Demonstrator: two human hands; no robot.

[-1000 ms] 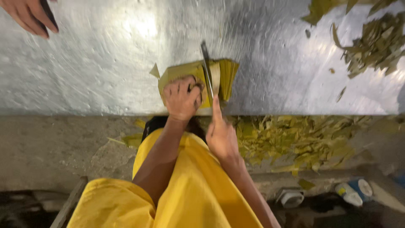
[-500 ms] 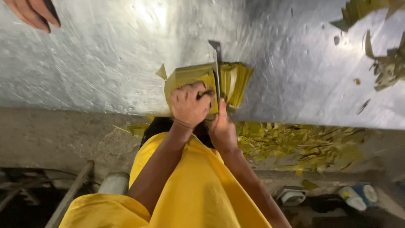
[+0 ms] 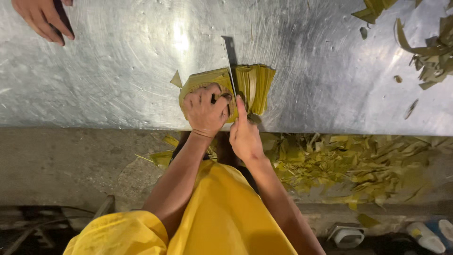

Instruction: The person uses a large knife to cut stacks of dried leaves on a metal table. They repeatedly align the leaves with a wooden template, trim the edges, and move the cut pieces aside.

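A stack of yellow-green leaves (image 3: pixel 255 84) lies on the metal table (image 3: pixel 118 89) near its front edge. My left hand (image 3: pixel 205 109) presses down on the left part of the stack with its fingers curled over it. My right hand (image 3: pixel 245 134) grips the handle of a knife (image 3: pixel 230 59), index finger stretched along the back of the blade. The blade stands on edge across the stack and splits it into a left and a right part. The handle is hidden in my hand.
Another person's hand (image 3: pixel 42 19) holds a dark object at the table's far left corner. Leaf scraps (image 3: pixel 432 52) lie on the table at the far right. More cut leaves (image 3: pixel 349 165) cover the floor below the table edge, with small containers (image 3: pixel 427 233) at lower right.
The knife has slid a little further away from me across the stack, and my right hand has come closer to the table edge. My left hand stays pressed on the leaves.
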